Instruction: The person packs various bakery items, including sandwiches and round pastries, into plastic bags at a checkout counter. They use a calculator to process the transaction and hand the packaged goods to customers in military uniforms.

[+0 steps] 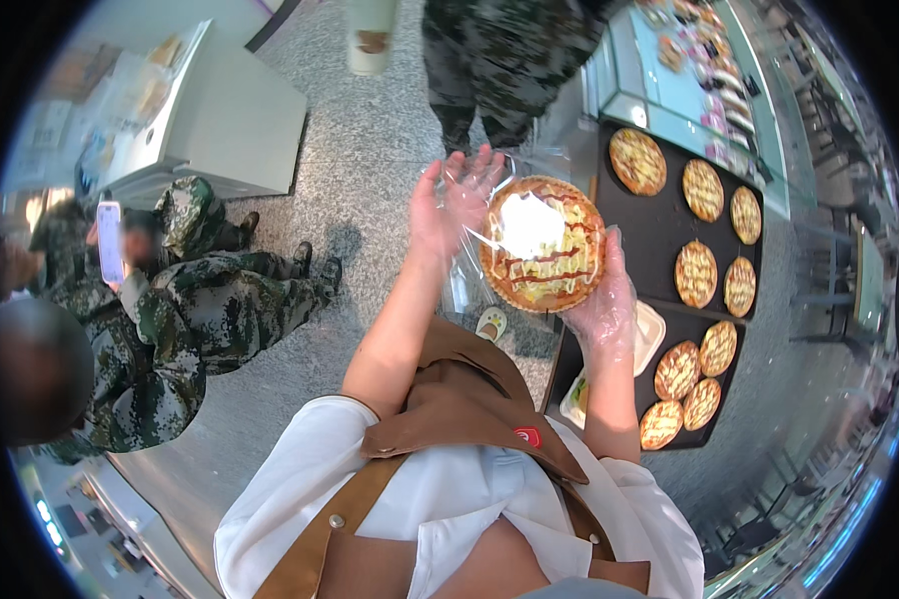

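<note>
A small round pizza (521, 281) with a crimped crust, red sauce stripes and pale drizzle rests in my right hand (607, 307), which wears a clear plastic glove. Bright glare hides the upper left of the topping. Clear plastic film (464, 273) hangs between the pizza's left side and my left hand (453, 202). The fingers of that hand are spread and partly seen through plastic. Whether they grip the film or are only covered by it, I cannot tell.
Two dark baking trays (633, 247) with several small pizzas (695, 273) stand at my right. A pale container (648, 337) sits on the nearer tray. Beyond is a glass display case (644, 105). People in camouflage (225, 299) are at left, another person (494, 60) ahead. A white cabinet (232, 112) stands front left.
</note>
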Available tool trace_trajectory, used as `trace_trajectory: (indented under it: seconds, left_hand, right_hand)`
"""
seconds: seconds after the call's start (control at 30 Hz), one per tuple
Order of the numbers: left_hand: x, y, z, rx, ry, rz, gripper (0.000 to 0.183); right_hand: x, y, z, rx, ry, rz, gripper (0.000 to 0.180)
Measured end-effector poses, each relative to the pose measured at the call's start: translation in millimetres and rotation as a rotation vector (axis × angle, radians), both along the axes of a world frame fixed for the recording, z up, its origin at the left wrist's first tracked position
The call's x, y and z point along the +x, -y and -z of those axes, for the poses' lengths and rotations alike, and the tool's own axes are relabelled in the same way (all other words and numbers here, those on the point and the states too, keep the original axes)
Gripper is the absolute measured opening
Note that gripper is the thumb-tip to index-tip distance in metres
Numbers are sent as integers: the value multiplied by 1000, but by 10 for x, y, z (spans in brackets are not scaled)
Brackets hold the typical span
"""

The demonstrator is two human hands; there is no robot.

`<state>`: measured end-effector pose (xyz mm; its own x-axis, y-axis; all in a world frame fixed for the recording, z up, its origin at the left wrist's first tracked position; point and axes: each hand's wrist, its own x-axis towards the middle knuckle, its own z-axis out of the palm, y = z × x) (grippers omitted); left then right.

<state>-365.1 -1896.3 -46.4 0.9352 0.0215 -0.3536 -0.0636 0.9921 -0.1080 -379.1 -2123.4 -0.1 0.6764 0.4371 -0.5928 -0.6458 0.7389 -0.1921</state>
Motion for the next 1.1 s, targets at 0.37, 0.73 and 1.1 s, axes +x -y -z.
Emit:
trace_trajectory:
  seconds: [0.37, 0.73, 1.1]
  left_hand:
    - [66, -2412, -243, 90, 337, 34, 44]
    - [394, -4595, -542, 5, 284, -49, 45]
    - [1413, -6113, -1001, 2016, -697, -467, 56]
  right_hand:
    - [671, -2594, 45, 174, 106, -264, 62]
    - [1753, -4446, -130, 190, 155, -560, 64]
    - [3511, -6411, 220, 324, 150, -610, 63]
